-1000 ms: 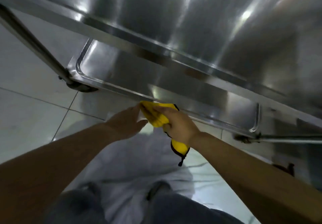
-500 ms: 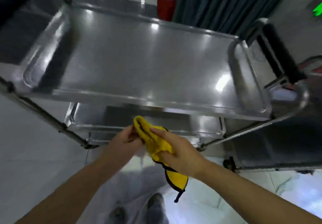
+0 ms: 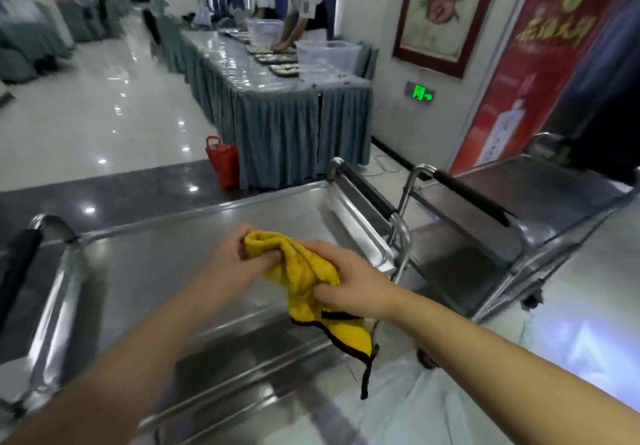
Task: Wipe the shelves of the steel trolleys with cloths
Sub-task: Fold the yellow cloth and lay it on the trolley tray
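A yellow cloth with a dark trim is bunched between both hands above the top shelf of the steel trolley in front of me. My left hand pinches its upper left end. My right hand grips the other side, and a loose corner hangs down below it. The cloth is lifted off the shelf. A second steel trolley stands to the right, its black-gripped handle beside the first trolley's handle.
A red bag sits on the floor beyond the trolley, against a long table with a grey skirt. Two people work at that table far back among clear plastic bins. A wall with posters runs along the right.
The view has risen from under the trolley's lower shelf to above the top shelf. Both hands have come up with the cloth, still holding it between them.
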